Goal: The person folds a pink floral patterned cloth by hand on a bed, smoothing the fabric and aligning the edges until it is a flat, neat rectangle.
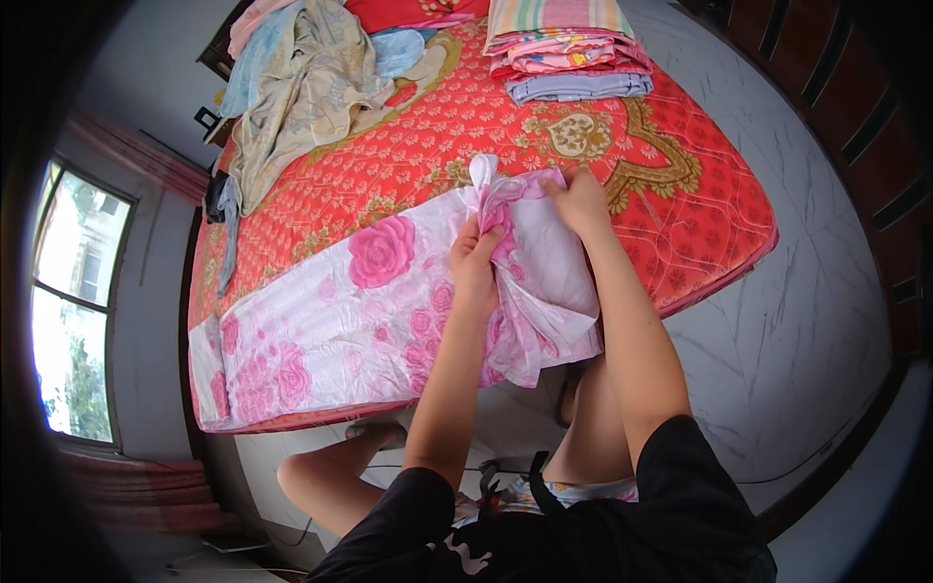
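Note:
A white bedsheet with pink roses [330, 301] lies in a long folded strip along the near side of the red bed, its right end bunched and lifted. My left hand [475, 262] is closed on a gathered fold of it, thumb on top. To the right, my right hand [581, 201] pinches the sheet's far right corner. Between the hands the cloth is creased, with a small loop of it standing up beyond my left hand. A loose flap hangs past the bed's near edge, below my right forearm.
The bed's red patterned cover [428, 146] spreads beyond the sheet. Folded bedding [573, 58] is stacked at the far right, and a rumpled beige blanket [311, 87] lies at the far left. A window [78, 301] is on the left; marble-look floor [777, 321] lies to the right.

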A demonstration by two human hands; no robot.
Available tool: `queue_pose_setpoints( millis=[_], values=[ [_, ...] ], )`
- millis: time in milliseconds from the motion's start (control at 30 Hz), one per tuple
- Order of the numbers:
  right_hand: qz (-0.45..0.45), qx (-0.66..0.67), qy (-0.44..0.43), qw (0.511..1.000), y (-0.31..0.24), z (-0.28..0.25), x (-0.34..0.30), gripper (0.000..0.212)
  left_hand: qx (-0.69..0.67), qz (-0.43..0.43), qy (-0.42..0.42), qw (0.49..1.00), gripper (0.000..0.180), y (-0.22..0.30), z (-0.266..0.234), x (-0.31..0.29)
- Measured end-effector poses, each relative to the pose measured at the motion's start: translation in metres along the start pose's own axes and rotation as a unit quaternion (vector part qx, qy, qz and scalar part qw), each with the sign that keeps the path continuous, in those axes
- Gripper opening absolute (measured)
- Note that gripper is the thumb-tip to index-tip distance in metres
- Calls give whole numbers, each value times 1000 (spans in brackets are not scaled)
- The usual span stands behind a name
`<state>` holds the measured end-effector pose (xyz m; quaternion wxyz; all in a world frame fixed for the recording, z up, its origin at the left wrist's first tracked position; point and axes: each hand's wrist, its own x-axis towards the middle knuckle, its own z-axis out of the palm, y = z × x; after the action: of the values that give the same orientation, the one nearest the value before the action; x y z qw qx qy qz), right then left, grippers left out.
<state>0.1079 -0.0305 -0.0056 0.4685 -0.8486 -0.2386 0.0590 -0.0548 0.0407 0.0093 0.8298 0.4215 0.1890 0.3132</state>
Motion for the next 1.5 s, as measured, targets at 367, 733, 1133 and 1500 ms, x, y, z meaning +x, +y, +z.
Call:
queue_pose_setpoints(
  millis=[367,733,1133,1500],
  values=[
    [20,106,-129,986,11,0,16,32,118,-20,-43,992,41,-11,14,1],
    [109,517,-92,844,-4,-6,15,64,122,-2,-97,988,64,-21,5,-1],
    [148,242,-198,938,-31,-50,-16,39,140,8,-18,990,60,-30,6,1],
    [10,236,-193,952,17,-30,3,21,171,5,20,985,33,-32,14,12]
  ],
)
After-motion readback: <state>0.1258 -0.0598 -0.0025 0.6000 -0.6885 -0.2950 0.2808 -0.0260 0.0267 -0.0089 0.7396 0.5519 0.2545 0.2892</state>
